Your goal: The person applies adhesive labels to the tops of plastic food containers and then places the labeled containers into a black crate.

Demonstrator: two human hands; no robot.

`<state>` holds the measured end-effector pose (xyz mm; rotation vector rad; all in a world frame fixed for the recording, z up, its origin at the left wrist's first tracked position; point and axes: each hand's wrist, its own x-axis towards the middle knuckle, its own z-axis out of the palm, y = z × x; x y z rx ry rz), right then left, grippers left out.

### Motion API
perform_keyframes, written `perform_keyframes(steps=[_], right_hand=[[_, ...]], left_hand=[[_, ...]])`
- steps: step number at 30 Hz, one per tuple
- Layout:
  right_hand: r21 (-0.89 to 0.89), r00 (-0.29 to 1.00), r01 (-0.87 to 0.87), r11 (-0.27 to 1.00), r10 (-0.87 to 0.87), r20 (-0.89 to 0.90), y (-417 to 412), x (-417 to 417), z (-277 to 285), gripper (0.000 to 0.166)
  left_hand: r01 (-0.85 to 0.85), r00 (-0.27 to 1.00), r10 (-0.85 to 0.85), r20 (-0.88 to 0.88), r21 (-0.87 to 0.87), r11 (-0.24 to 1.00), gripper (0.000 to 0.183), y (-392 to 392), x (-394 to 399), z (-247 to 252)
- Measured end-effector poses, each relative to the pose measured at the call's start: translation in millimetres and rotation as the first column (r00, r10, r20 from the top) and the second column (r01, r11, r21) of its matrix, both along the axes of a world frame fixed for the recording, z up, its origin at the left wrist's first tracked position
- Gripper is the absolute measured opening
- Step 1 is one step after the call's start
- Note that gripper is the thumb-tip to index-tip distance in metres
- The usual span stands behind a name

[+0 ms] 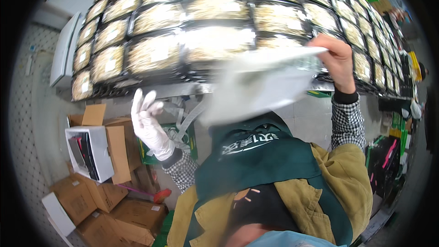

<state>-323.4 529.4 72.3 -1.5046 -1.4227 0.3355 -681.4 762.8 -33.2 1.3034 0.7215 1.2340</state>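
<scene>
My right hand [334, 60], bare, pinches the upper right corner of a white sheet or thin bag [264, 82], which hangs blurred in front of my apron. My left hand [149, 123] wears a white glove; its fingers are spread and nothing is in them. Beyond both hands, black trays [154, 53] of pale, strand-like food under clear film are stacked in rows, many with a white label. What the sheet covers behind it is hidden.
Open cardboard boxes [118, 151] and a white foam box [103, 175] stand at the left, above more cartons [133, 216]. A green crate [190, 144] with pale straps lies below the table edge. Black cases [384, 164] are at the right. Other people are partly visible far right.
</scene>
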Motion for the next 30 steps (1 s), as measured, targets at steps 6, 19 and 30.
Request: perform_keyframes(steps=[6,19,30], right_hand=[[-0.776,0.9,-0.197,0.6,-0.203,-0.385,-204,86,-152,0.021],[-0.783,0.384,0.103,0.613,-0.751,-0.537,-113,10,-585,0.032],[-0.729,0.837,0.303,0.614,-0.538,-0.105,-136,12,-586,0.042]], left_hand=[[-0.337,0.941,0.325,-0.09,-0.293,0.895,0.029,-61,43,-62],[-0.195,0.902,-0.093,-0.421,-0.591,0.783,0.06,-91,92,-244],[-0.108,0.768,-0.258,-0.586,-0.515,0.85,0.059,-56,102,-282]])
